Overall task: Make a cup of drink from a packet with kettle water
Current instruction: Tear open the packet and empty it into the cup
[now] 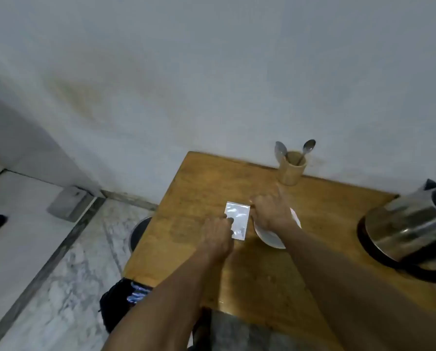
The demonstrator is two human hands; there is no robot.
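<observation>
The left hand (pixel 218 235) had its fingertips pinched on the near left edge of the packet (pixel 237 220), a small shiny silvery sachet, so that grip was closed on it. The right hand (pixel 270 211) was bunched at the packet's far right corner, fingers curled inward; it seemed to be touching that corner, though with the blur I could not tell whether it truly held the packet or only rested against it. The packet sat between the two hands, about flat, near the middle of the worktop (pixel 212 178); whether it lay on the wood or was lifted just off it I could not say.

Under the right wrist stood a white cup (pixel 267 235), mostly hidden by that hand, just beside the packet's right edge. Toward the far edge of the worktop, against the wall (pixel 212 72), stood a wooden holder (pixel 291 171) with two spoons (pixel 308 146) standing in it, bowls up. At the right edge sat the steel kettle (pixel 412 224) on its dark base, well apart from the cup.

The worktop was a small brown wooden one. Beyond its left edge lay a pale marbled floor (pixel 67 262), and something dark and round (pixel 138 234) showed just below that edge.
</observation>
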